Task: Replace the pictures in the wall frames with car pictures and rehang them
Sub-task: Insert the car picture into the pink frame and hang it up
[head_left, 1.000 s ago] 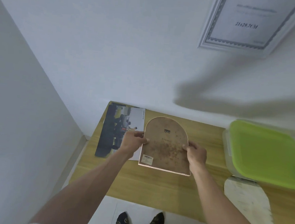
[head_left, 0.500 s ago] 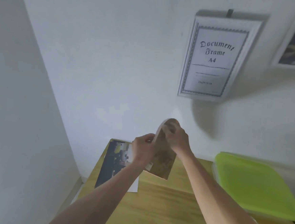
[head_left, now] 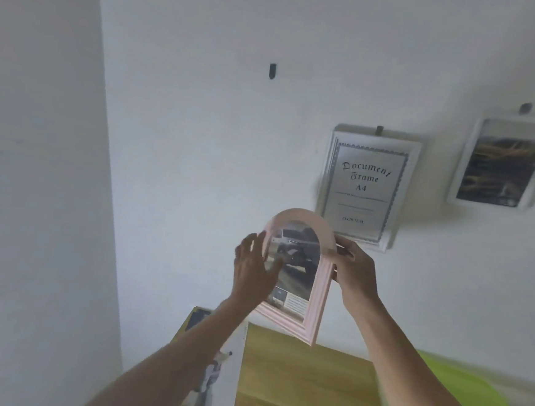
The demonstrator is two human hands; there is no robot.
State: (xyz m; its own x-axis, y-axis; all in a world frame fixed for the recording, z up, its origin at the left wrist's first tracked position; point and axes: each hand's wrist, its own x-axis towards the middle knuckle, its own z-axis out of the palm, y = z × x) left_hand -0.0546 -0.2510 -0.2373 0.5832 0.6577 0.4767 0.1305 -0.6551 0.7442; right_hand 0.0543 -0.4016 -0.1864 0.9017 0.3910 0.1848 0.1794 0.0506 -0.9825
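Observation:
I hold a pink arched frame [head_left: 315, 290] up in front of the wall, its front facing me, with a car picture behind the glass. My right hand [head_left: 355, 270] grips the frame's right edge near the arch. My left hand [head_left: 254, 267] lies with spread fingers against the frame's left side and covers part of the picture. A small dark wall hook [head_left: 272, 71] is bare, up and to the left of the frame. A white document frame [head_left: 368, 188] and a white frame with a dark landscape picture [head_left: 506, 164] hang to the right.
Below my arms is a wooden table [head_left: 303, 382] against the wall. A printed picture sheet [head_left: 214, 375] lies on its left end, and a green-lidded bin [head_left: 455, 397] sits at the right. A side wall closes in on the left.
The frame has come up off the table and turned from its brown back to its front. My view has tilted up, bringing the bare hook and the landscape frame in.

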